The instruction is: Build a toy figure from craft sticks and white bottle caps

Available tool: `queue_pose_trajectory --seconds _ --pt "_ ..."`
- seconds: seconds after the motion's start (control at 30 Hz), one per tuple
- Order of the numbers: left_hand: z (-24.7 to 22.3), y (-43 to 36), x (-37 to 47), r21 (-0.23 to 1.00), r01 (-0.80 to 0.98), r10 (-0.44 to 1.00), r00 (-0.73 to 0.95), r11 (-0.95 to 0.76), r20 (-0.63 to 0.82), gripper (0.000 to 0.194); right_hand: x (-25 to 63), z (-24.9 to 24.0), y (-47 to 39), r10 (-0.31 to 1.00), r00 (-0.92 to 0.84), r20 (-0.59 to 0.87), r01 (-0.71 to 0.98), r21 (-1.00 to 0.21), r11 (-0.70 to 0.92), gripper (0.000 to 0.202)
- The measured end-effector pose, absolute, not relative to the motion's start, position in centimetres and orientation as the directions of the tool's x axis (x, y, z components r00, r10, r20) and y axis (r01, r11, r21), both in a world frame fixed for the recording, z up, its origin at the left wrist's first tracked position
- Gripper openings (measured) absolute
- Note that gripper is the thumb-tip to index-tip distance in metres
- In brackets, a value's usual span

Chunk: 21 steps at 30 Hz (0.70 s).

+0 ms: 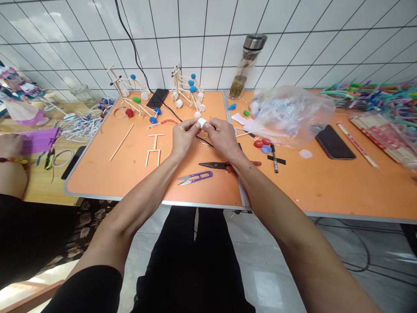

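Both my hands meet above the middle of the orange table [130, 174]. My left hand [183, 138] and my right hand [220, 135] pinch a small white bottle cap [202, 123] between their fingertips. Just below my hands lie purple thread snips [195, 177] and a pair of scissors [217, 165] with red handles. A small frame of wooden sticks [154, 150] lies to the left of my left hand. Behind my hands stand stick-and-cap models [187, 89], with another model [132, 98] further left.
A clear plastic bag [289, 114] of caps sits right of my hands, with loose red and blue caps [262, 144], a phone [335, 142] and a glass bottle [246, 67]. Colourful sticks [374, 93] pile far right. Another person's hand [11, 145] rests at the left table.
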<state>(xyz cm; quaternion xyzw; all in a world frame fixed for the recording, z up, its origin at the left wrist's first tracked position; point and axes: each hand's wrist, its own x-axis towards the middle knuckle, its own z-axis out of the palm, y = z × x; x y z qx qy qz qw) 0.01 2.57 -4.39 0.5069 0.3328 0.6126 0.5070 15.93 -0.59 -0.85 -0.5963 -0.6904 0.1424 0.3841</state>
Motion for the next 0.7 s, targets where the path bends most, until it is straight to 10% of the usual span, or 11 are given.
queue_pose_trajectory --seconds 0.7 --pt "-3.59 2.06 0.32 0.829 -0.163 0.840 0.001 -0.535 0.543 0.031 16.07 -1.57 -0.80 0.873 0.011 0.488 0.508 -0.754 0.415 0.024"
